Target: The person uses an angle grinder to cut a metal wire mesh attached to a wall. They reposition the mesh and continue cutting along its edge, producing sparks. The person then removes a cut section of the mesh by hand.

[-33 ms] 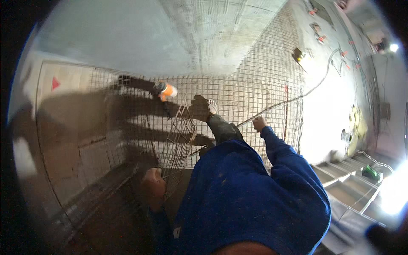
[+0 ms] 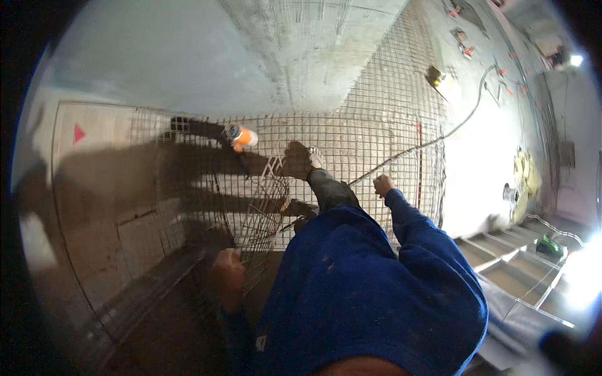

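My left hand [image 2: 228, 273] is closed in the shadow at lower left, its fingers curled at the edge of a bent piece of wire mesh [image 2: 262, 216]. That piece stretches forward from the hand beside my legs. My right hand [image 2: 383, 185] makes a fist to the right of my leg; whatever lies inside it is hidden. Beneath and ahead of me a wire mesh sheet [image 2: 364, 144] covers the floor. A dark hose or cable [image 2: 417, 152] crosses it, passing close to the right fist in the picture. My shoe [image 2: 315, 156] stands on the mesh.
An orange and white object with a dark end [image 2: 241, 137], perhaps a power tool, lies ahead left. A yellow and black item [image 2: 439, 78] sits at far right. A metal ladder-like frame [image 2: 523, 271] and a bright lamp [image 2: 583, 276] are at right. A red triangular mark [image 2: 79, 133] shows at left.
The view has shifted slightly, and the surroundings sit a little differently in the picture. Both hands keep nearly the same place and stay closed.
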Demonstrator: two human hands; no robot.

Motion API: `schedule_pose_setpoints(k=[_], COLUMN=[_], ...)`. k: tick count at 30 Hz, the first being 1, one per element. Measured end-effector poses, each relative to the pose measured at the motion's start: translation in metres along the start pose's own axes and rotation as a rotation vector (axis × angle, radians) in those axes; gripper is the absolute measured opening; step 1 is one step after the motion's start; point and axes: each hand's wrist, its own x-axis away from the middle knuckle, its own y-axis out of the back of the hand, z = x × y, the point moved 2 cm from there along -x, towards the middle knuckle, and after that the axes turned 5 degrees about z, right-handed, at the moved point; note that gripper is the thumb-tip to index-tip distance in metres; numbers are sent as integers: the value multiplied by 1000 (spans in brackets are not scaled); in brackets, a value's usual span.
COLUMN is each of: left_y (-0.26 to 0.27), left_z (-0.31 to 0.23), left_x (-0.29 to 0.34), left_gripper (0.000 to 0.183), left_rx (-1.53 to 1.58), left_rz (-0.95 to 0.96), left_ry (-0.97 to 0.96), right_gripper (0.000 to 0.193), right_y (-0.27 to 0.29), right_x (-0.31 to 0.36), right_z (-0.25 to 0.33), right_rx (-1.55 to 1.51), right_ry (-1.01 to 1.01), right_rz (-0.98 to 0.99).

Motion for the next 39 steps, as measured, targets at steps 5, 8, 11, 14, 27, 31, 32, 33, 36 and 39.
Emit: schedule_pose_setpoints(k=[5, 8, 11, 14, 27, 31, 32, 33, 36, 39], left_y=[-1, -9, -21, -36, -57, -33, -25, -15, 15, 35], left_z=[-97, -159, -225, -290, -639, -707, -721, -733, -754, -765], left_x=[-25, -37, -51, -76, -194, -200, -198, -197, -196, -202], left_gripper=[18, 19, 16, 17, 16, 20, 20, 20, 22, 23], left_rx=[-54, -106, 0, 90, 179, 334, 367, 402, 530, 697], left_rz=[39, 106, -43, 25, 122, 190, 177, 164, 201, 223], left_ry=[-226, -281, -500, -481, -755, -802, -837, -872, -816, -786], right_gripper=[40, 25, 16, 20, 63, 83, 90, 106, 110, 114], right_y=[-52, -55, -44, -16, 143, 184, 199, 216, 277, 343], right_x=[58, 70, 74, 72, -20, -45, -49, -51, -55, -51], right_z=[-23, -23, -37, -75, -196, -216, -225, -238, -285, -323], right_rx=[289, 28, 223, -177, -1573, -2292, -2376, -2402, -2519, -2441], right_ry=[4, 4, 32, -183, -46, -391, -413, -353, -211, -39], right_rz=[109, 102, 22, -101, -145, -204, -275, -318, -429, -524])
